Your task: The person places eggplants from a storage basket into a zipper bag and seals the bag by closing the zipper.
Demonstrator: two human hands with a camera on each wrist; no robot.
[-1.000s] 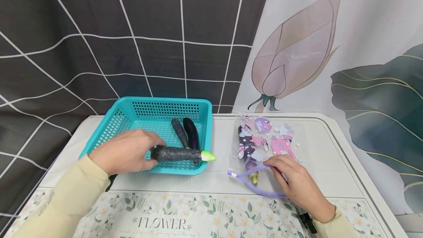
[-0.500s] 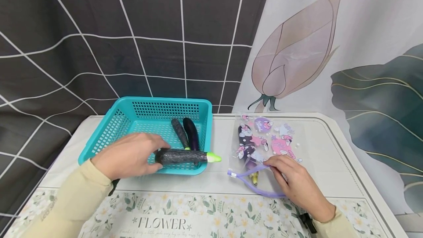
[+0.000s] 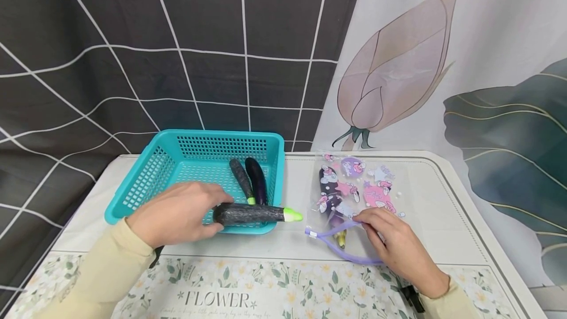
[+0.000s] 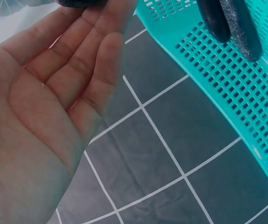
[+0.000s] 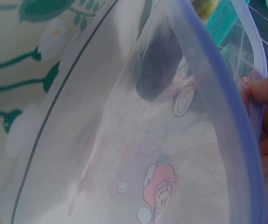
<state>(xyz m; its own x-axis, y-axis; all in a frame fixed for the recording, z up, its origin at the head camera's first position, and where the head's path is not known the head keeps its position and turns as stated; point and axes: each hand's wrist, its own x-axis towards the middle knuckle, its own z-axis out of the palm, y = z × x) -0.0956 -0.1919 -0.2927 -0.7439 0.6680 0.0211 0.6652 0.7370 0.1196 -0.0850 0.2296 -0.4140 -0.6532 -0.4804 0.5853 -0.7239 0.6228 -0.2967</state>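
Observation:
My left hand (image 3: 181, 213) pinches the blunt end of a dark zucchini (image 3: 250, 213) with a bright green tip. It lies level above the front rim of the turquoise basket (image 3: 164, 137), tip pointing right. Inside the basket rest a smaller dark zucchini (image 3: 241, 178) and a glossy eggplant (image 3: 256, 176). My right hand (image 3: 398, 245) pinches the purple zip edge of a clear printed slider bag (image 3: 390, 176), whose mouth gapes toward me. An eggplant (image 3: 338, 220) lies in the bag, its yellowish stem end at the mouth. In the right wrist view, the thumb (image 5: 267, 91) presses on the zip edge.
A white table (image 3: 447, 201) bears the basket at left and the bag at right. A floral cloth (image 3: 274, 284) covers its front part. Dark grid-patterned fabric (image 3: 199, 53) and a white flower-printed curtain (image 3: 483, 38) stand behind.
The left hand has carried the zucchini a little to the right and toward me, its tip now past the basket's right side. The right hand and bag have stayed in place.

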